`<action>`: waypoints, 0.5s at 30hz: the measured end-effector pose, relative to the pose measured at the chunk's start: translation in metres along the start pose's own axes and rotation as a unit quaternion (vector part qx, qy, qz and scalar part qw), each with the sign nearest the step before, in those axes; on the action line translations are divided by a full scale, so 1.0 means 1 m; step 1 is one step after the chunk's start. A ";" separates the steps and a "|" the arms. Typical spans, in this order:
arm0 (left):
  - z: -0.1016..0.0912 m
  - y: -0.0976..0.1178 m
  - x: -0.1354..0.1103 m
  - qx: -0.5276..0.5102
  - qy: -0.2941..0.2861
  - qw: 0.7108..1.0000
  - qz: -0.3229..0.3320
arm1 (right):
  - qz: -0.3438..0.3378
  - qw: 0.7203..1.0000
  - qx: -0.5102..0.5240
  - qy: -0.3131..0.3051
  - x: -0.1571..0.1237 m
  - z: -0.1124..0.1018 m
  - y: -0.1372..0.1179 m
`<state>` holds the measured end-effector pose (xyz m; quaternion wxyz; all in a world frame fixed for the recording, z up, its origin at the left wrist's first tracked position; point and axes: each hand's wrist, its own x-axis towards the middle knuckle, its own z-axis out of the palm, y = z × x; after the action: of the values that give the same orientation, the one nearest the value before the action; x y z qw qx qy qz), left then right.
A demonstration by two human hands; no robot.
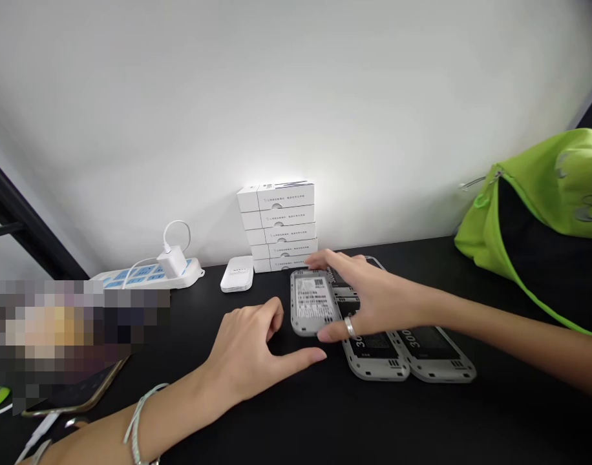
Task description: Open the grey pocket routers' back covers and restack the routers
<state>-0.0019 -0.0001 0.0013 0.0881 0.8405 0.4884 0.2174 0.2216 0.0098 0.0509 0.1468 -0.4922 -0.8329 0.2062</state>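
Grey labelled device [314, 302] beneath your right fingers [320, 260]
It lies on the desk [286, 426], long axis pointing away from you. Your fingers straddle it, grip unclear; your open left hand [242, 342] rests just beside it, near two grey casings [434, 358].

A gray, rounded pocket device [314, 302] with a white barcode label sits slightly blurred under the right grip [368, 300], at the left edge of two longer gray devices [376, 355] [434, 355]. Those two lie side by side on the black surface [494, 413], angled alike, each with a dark panel and a printed "300".
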 end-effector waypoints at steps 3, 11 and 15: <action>-0.001 -0.002 0.002 0.014 -0.019 0.999 0.036 | 0.004 0.999 0.014 -0.048 -0.013 0.006 -0.005; -0.003 -0.004 0.002 0.019 -0.061 0.994 0.090 | -0.019 0.997 0.021 -0.073 -0.009 0.007 0.003; -0.002 -0.003 0.002 0.005 -0.061 0.993 0.097 | -0.057 0.998 -0.035 0.002 0.015 -0.002 0.019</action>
<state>-0.0045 0.0027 0.0027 0.0921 0.8960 0.3995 0.1703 0.2299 0.0313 0.0437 0.1429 -0.4496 -0.8658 0.1670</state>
